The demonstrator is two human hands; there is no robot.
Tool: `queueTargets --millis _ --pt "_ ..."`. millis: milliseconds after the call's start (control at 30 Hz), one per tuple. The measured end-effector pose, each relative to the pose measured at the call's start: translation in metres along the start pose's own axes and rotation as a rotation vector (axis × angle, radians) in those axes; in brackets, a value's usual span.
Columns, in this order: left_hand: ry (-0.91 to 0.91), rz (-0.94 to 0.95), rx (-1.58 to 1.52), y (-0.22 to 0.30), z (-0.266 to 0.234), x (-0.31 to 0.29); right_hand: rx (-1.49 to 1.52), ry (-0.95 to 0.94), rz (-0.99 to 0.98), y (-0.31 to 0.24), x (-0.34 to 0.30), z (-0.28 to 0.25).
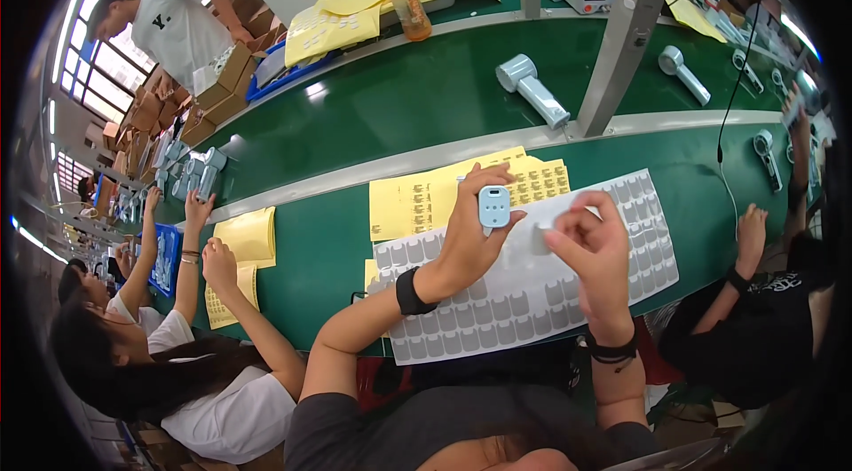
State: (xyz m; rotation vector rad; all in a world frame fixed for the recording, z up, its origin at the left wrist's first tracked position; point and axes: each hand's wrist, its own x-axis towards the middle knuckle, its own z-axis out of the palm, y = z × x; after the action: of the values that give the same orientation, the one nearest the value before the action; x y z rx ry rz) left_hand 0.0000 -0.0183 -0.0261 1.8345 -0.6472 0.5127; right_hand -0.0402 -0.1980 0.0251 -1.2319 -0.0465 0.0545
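My left hand [475, 231] is wrapped round a light blue device [494, 207]. Its rounded end face, with a dark slot and several small dots, points up at me; the rest is hidden by the fingers. To the right, my right hand [596, 245] has its thumb and fingers bent together at a small grey sticker [542, 238], slightly blurred. Both hands are above a large white sheet [510, 269] with rows of grey rounded stickers. Part of that sheet has bare backing. Yellow label sheets [399, 205] lie partly under its far edge.
A metal post [627, 36] rises beyond my right hand. Handheld fans [532, 91] lie on the green conveyor belt [382, 102], with a drink bottle [407, 0] at its far side. A co-worker [222, 382] sits at left, another [754, 320] at right. A cable [723, 129] hangs at right.
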Motion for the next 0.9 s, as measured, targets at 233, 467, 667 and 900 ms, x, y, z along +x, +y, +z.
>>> queueTargets --millis 233,467,667,900 --pt "-0.004 0.087 0.134 0.006 0.009 -0.01 0.032 -0.08 0.06 -0.001 0.015 0.023" --pt "-0.033 0.094 0.202 0.008 0.008 -0.011 -0.12 -0.06 0.038 -0.002 0.018 0.023" --pt "-0.037 0.097 0.2 0.009 0.009 -0.011 -0.173 -0.037 -0.01 -0.002 0.017 0.023" --pt "-0.041 0.118 0.204 0.008 0.01 -0.013 -0.209 -0.035 -0.027 -0.002 0.017 0.023"
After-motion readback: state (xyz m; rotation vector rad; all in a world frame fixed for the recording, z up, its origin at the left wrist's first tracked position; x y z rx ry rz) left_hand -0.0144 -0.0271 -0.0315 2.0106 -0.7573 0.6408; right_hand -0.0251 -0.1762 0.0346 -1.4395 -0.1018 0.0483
